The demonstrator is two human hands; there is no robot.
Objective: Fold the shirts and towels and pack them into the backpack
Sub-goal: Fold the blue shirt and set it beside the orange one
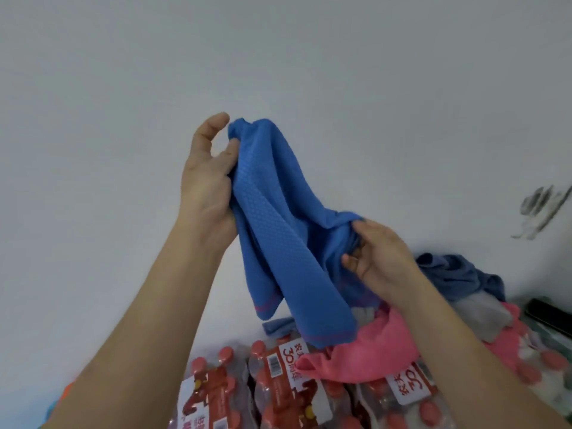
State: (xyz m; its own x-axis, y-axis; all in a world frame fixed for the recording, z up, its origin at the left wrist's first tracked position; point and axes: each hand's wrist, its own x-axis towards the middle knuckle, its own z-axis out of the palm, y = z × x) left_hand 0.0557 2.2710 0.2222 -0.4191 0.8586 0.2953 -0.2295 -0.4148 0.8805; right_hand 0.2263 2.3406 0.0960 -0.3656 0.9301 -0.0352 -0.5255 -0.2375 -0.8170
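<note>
I hold a bright blue mesh-textured towel with pink stitching along its hems up in the air in front of a white wall. My left hand grips its upper edge, with thumb and forefinger partly lifted off. Lower and to the right, my right hand pinches another part of the same cloth. The towel hangs crumpled between the two hands. Below lies a pink cloth, with a grey cloth and a darker blue garment behind it. No backpack is in view.
Shrink-wrapped packs of bottles with red caps form the surface under the pile of laundry. A dark flat object lies at the right edge. The white wall has dark scuff marks on the right.
</note>
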